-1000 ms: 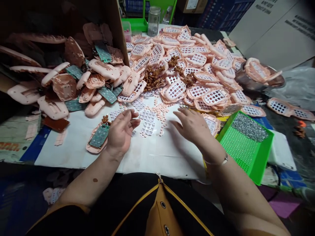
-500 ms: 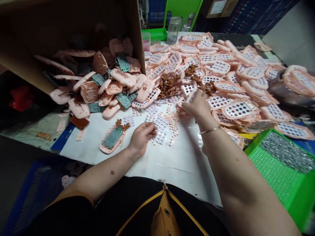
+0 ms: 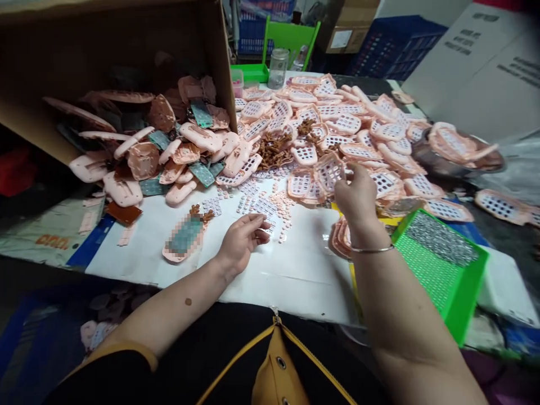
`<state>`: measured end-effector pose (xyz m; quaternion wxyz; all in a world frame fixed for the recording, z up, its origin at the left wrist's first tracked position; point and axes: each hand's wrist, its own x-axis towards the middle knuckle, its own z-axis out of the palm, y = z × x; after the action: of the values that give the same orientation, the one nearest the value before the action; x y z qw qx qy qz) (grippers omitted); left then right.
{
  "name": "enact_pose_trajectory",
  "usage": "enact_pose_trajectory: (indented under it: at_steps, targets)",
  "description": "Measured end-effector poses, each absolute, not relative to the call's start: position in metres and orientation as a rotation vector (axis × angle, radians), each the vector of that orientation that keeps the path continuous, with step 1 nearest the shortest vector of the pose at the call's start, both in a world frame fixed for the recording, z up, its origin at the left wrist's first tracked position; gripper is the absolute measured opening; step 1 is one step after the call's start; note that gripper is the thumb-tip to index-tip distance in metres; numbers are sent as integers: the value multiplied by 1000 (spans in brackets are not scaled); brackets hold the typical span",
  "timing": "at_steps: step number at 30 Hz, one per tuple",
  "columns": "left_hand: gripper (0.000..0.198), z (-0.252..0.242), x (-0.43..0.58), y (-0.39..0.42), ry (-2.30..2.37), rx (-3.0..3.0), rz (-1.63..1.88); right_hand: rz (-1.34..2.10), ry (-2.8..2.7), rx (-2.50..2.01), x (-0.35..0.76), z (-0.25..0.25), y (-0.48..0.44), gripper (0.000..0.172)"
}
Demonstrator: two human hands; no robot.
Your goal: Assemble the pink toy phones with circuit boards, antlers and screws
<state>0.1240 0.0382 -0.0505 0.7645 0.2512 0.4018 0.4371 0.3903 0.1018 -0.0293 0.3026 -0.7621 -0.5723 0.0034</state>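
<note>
My right hand [image 3: 356, 191] is closed on the edge of a pink plastic casing [image 3: 329, 173] with a grid of holes, tilted up at the near side of a large casing pile [image 3: 346, 124]. My left hand [image 3: 242, 239] hovers over the white table sheet [image 3: 287, 281], fingers half curled and a little apart, nothing visible in them. Beside its fingertips lie small white button pieces [image 3: 257, 203] and loose pink buttons [image 3: 283, 211]. Left of that hand rests a pink casing [image 3: 182, 239] with a blurred greenish middle and brown antler-shaped parts at its top.
A cardboard box [image 3: 230, 73] on its side spills pink shells and green circuit boards. Brown antler pieces [image 3: 274, 151] lie heaped mid-table. Right are a green tray [image 3: 439, 281] with small metal parts, a metal bowl [image 3: 485, 163], and stacked casings [image 3: 341, 237] by my forearm.
The view has shifted right. My right hand, reaching over the casings before, now has one casing tilted up in its fingers. My left hand stays near the button pieces.
</note>
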Motion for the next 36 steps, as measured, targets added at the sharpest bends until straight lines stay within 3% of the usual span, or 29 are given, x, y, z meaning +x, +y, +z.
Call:
enact_pose_trajectory:
  at_steps: [6, 14, 18, 23, 29, 32, 36]
  targets:
    - [32, -38, 128, 34, 891, 518, 900, 745, -807, -1467, 373, -52, 46, 40]
    - [54, -30, 125, 32, 573, 594, 913, 1380, -620, -1075, 313, -52, -1, 42]
    - [53, -25, 131, 35, 457, 651, 838, 1576, -614, -985, 295, -40, -12, 35]
    - [36, -10, 139, 48, 536, 341, 977, 1433, -692, -1038, 305, -31, -11, 27]
    - [55, -4, 140, 63, 663, 107, 1108, 1318, -643, -1263, 320, -51, -11, 31]
    - [57, -12, 139, 67, 711, 113, 1138, 1100, -990, -1513, 319, -60, -16, 26]
    - [58, -18, 137, 72, 723, 161, 1194, 548, -1750, -1832, 320, -64, -20, 21]
